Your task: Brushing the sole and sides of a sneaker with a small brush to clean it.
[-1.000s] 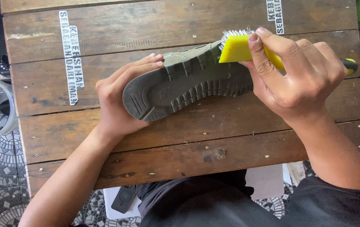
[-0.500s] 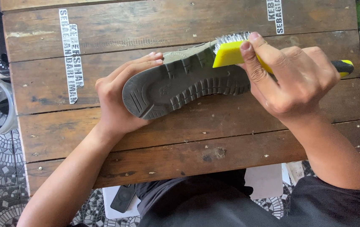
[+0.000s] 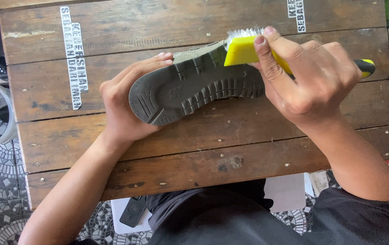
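On table (image 3: 203, 149) | left hand (image 3: 122, 109) grips shoe (image 3: 190, 86) | right hand (image 3: 312, 77) grips brush (image 3: 239, 50)

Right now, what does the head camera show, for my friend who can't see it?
A right hand scrubs a grey shoe with a yellow brush, while the left hand holds the shoe sole-up over a wooden table.

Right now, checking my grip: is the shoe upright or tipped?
Tipped on its side: the shoe's grey sole faces the camera, left hand steadying it.
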